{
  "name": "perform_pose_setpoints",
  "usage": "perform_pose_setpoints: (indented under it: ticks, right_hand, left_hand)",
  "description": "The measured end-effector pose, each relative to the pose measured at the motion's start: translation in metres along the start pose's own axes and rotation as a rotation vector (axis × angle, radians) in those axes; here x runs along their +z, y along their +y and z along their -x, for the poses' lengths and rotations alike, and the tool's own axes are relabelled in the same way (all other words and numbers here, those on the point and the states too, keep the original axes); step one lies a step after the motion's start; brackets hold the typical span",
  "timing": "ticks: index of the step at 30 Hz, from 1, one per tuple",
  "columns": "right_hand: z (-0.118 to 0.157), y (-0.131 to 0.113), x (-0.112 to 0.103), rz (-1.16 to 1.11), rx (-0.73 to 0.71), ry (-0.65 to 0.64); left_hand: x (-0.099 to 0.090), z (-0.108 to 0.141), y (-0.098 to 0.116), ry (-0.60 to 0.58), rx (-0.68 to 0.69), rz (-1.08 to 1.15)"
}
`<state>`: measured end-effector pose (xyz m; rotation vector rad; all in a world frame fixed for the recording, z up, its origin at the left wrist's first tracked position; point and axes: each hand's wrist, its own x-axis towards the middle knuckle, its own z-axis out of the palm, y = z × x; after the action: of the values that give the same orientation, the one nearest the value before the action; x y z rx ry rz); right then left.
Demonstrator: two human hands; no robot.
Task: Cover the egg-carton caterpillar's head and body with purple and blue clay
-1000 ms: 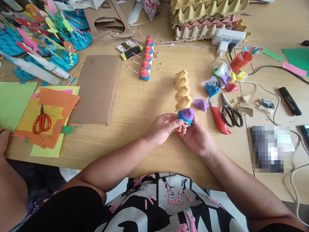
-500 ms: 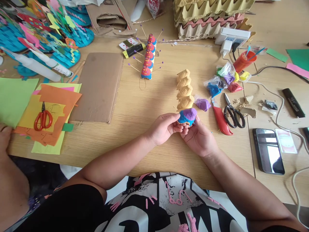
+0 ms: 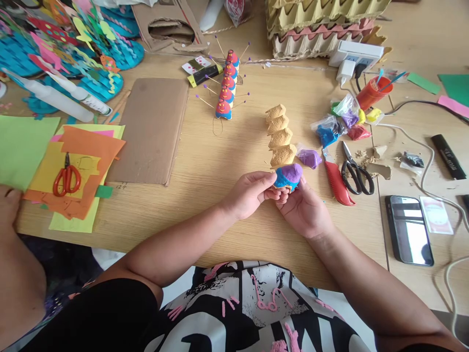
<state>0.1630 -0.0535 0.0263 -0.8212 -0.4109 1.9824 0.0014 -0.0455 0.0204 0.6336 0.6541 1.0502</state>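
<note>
Between my hands is an egg carton strip point(image 3: 281, 138), its bare tan bumps pointing away from me. The near bump is covered with blue clay point(image 3: 281, 181) below and purple clay point(image 3: 292, 172) on top. My left hand point(image 3: 252, 193) pinches the near end from the left, thumb at the blue edge. From the right, my right hand point(image 3: 307, 208) grips the same end, thumb against its side; the fingertips beneath are partly hidden. Just right of the strip lies a lump of purple clay point(image 3: 310, 159) on clear plastic. A finished red and blue caterpillar point(image 3: 227, 85) with purple-tipped sticks stands farther back.
To the right lie a red-handled cutter point(image 3: 337, 181), black scissors point(image 3: 357, 171), bagged clay point(image 3: 328, 132) and a phone point(image 3: 409, 230). Leftward are cardboard point(image 3: 150, 129), coloured paper point(image 3: 86, 146) and orange scissors point(image 3: 67, 178). Egg trays point(image 3: 322, 29) stack behind. Another person's arm point(image 3: 18, 274) rests at far left.
My hands keep their hold on the strip's near end, with only a very slight shift of the strip's tilt. The whole view has moved a little; nothing was picked up or let go.
</note>
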Motion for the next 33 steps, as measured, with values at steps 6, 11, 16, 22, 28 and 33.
perform_pose_setpoints:
  ticks: [6, 11, 16, 22, 28, 33]
  right_hand:
    - [-0.0003, 0.0002, -0.0021, 0.031, 0.001, 0.025]
    - [-0.0001, 0.0002, -0.0028, -0.01, 0.028, 0.035]
    - [-0.0004, 0.0006, -0.0041, -0.014, 0.021, 0.041]
    - [-0.0013, 0.001, -0.0046, 0.018, -0.021, 0.056]
    - [-0.0006, 0.0018, -0.0024, 0.004, -0.044, 0.043]
    - [-0.0002, 0.0031, -0.0025, -0.001, -0.042, 0.057]
  left_hand:
    - [0.0022, -0.0009, 0.0026, 0.034, -0.052, 0.03]
    - [0.0012, -0.0003, 0.0007, 0.058, -0.039, 0.034]
    - [0.0009, -0.001, 0.0002, 0.034, -0.037, -0.002]
    - [0.0003, -0.0007, -0.0029, 0.148, 0.012, -0.112]
    - [-0.0021, 0.0002, -0.0064, 0.184, 0.036, -0.157]
    - [-0.0022, 0.0003, -0.0068, 0.17, 0.064, -0.153]
